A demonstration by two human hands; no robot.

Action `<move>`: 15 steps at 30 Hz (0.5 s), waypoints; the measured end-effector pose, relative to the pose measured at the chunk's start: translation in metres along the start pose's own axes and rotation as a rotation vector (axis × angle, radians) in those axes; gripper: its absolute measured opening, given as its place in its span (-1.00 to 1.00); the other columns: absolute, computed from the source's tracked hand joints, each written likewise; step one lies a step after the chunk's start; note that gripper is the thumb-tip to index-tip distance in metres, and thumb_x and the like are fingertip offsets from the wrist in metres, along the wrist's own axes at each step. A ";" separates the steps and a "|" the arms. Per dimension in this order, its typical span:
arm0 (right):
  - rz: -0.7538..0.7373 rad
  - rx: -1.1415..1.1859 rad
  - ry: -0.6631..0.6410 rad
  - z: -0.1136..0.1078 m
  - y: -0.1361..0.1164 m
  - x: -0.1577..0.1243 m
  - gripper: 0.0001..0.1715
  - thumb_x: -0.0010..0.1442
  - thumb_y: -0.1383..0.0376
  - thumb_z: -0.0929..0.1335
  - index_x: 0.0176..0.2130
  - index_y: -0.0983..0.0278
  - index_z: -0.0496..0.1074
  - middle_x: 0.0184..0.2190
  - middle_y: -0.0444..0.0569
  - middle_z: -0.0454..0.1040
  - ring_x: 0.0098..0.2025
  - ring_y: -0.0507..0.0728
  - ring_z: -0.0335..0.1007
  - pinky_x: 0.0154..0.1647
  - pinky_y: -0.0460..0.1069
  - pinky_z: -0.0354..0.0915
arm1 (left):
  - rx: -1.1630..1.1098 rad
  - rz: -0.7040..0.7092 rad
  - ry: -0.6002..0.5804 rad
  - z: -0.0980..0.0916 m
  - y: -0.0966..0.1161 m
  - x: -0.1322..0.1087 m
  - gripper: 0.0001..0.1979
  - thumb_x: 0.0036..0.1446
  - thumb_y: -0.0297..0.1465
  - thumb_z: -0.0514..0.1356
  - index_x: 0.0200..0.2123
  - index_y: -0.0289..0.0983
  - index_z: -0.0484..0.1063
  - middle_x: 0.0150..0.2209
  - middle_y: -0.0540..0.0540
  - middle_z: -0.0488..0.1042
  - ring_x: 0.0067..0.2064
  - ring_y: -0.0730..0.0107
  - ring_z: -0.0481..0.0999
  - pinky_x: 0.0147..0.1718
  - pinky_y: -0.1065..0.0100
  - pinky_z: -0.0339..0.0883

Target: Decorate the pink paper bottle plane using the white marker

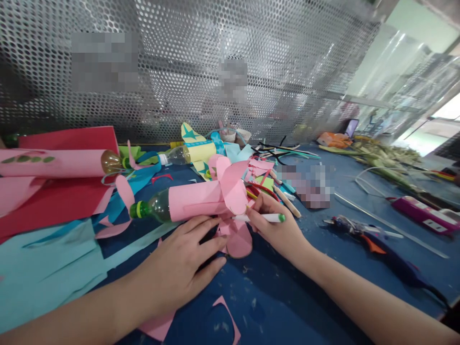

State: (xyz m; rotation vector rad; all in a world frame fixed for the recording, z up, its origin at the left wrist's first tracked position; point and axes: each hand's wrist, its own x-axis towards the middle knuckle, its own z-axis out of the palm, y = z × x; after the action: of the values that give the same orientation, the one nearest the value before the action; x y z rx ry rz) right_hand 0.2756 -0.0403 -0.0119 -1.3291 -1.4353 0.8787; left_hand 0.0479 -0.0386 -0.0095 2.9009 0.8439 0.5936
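Note:
A plastic bottle [160, 206] with a green cap lies on its side, wrapped in pink paper [197, 197]. Pink paper petals [233, 179] stand at its right end, and a rounded pink petal [240, 242] hangs below them. My left hand [183, 254] rests along the lower side of the wrapped bottle, fingers stretched out and touching the pink paper. Between the fingers of my right hand [276, 232] is a white marker [264, 218] with a green end, lying across the lower petals. Whether its tip touches the paper is hidden.
Behind lies a yellow-wrapped bottle [201, 152]; at left, another pink-wrapped bottle [64, 163] on red paper [53, 203]. Light blue paper [53, 268] spreads in front. A glue gun [388, 254] and purple power strip [426, 213] lie right. A perforated metal screen [179, 72] stands behind.

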 end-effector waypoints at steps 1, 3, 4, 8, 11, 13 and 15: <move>0.008 0.008 0.001 -0.001 -0.001 0.000 -0.73 0.10 0.23 0.34 -0.50 0.17 0.14 -0.67 -0.25 0.26 -0.61 0.00 0.12 -0.57 -0.06 0.04 | 0.002 -0.001 -0.009 0.000 0.000 0.000 -0.62 0.37 -0.26 -0.04 0.08 -0.17 0.46 0.13 -0.21 0.45 0.17 0.02 0.38 0.11 -0.05 0.35; 0.018 0.004 0.017 -0.002 -0.003 0.000 -0.73 0.09 0.22 0.34 -0.50 0.17 0.15 -0.68 -0.25 0.27 -0.62 0.00 0.12 -0.59 -0.06 0.02 | 0.002 0.003 -0.020 -0.002 0.001 0.001 -0.62 0.37 -0.27 -0.04 0.09 -0.17 0.46 0.13 -0.22 0.45 0.16 0.02 0.39 0.10 -0.05 0.36; 0.019 -0.009 0.031 -0.003 -0.004 0.001 -0.73 0.09 0.21 0.34 -0.51 0.17 0.15 -0.69 -0.25 0.26 -0.63 0.00 0.11 -0.60 -0.07 0.02 | 0.001 0.001 -0.021 -0.002 0.001 0.001 -0.63 0.37 -0.27 -0.03 0.09 -0.17 0.46 0.13 -0.21 0.45 0.17 0.02 0.38 0.10 -0.05 0.35; -0.011 -0.075 0.094 -0.006 -0.004 0.002 -0.71 0.07 0.20 0.33 -0.53 0.17 0.13 -0.72 -0.26 0.22 -0.64 0.00 0.09 -0.59 -0.06 0.02 | -0.001 -0.011 -0.033 -0.004 0.002 0.003 -0.63 0.36 -0.27 -0.01 0.07 -0.18 0.48 0.14 -0.23 0.44 0.18 0.00 0.38 0.10 -0.05 0.36; -0.033 -0.101 0.126 -0.007 -0.003 0.003 -0.71 0.07 0.20 0.33 -0.54 0.17 0.14 -0.70 -0.25 0.22 -0.63 0.00 0.09 -0.58 -0.05 0.03 | -0.003 -0.017 -0.039 -0.005 0.002 0.002 -0.63 0.35 -0.26 -0.01 0.06 -0.18 0.49 0.13 -0.24 0.45 0.17 -0.02 0.38 0.09 -0.06 0.36; -0.032 -0.118 0.143 -0.008 -0.002 0.003 -0.72 0.07 0.21 0.33 -0.54 0.18 0.14 -0.71 -0.26 0.20 -0.63 0.00 0.07 -0.59 -0.06 0.03 | -0.008 -0.020 -0.030 -0.005 0.002 0.002 -0.64 0.35 -0.26 -0.01 0.05 -0.17 0.49 0.13 -0.23 0.45 0.18 -0.01 0.38 0.09 -0.06 0.36; -0.034 -0.126 0.147 -0.009 -0.003 0.003 -0.72 0.07 0.22 0.33 -0.55 0.18 0.14 -0.71 -0.27 0.19 -0.63 0.00 0.05 -0.59 -0.06 0.02 | -0.013 -0.021 -0.028 -0.004 0.002 0.001 -0.64 0.35 -0.27 0.00 0.05 -0.17 0.49 0.14 -0.22 0.44 0.18 -0.01 0.38 0.10 -0.05 0.36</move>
State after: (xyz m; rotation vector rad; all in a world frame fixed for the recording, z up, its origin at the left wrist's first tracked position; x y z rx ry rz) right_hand 0.2837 -0.0383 -0.0058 -1.4284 -1.4132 0.6629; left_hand 0.0485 -0.0401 -0.0046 2.8777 0.8630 0.5536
